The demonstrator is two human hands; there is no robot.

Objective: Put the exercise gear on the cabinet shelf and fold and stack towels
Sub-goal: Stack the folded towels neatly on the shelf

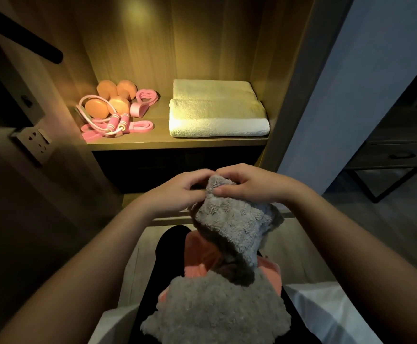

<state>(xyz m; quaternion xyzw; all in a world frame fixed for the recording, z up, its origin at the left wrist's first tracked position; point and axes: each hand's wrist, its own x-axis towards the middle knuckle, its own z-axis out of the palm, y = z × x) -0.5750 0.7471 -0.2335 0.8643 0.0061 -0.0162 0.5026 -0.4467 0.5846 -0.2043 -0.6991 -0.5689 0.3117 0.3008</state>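
Head view, looking down: both hands meet at the top edge of the grey towel (229,224). The left hand (177,188) pinches that edge, its fingers (197,192) curled onto the fluff. The right hand (252,184) sits just beside it, fingers (227,190) nipping the same bunch. So both are gripping the towel, nearly touching each other.

Below the fingers the towel hangs in a twisted drape and pools on the lap, nowhere near flat. Beyond and above the fingers is the lit shelf (177,143). It holds dumbbells (113,91), a rope (113,120) and pink bands (140,125) off to the left. Two folded white towels (217,117) lie together straight ahead and a touch right. The gear looks placed, I'd say, and this grey one looks like what's left to fold.

Now, doing it well: the hands seem to be hunting for a corner. My call is to slide them apart along the hem, one to each corner, until the edge goes taut. Let the twist below fall out before any fold. Then match corner to corner, smooth the pile, and fold down to the footprint of the white pair so nothing overhangs. The risk is that fluffy cloth bunched like this folds lumpy and sits crooked on the stack.
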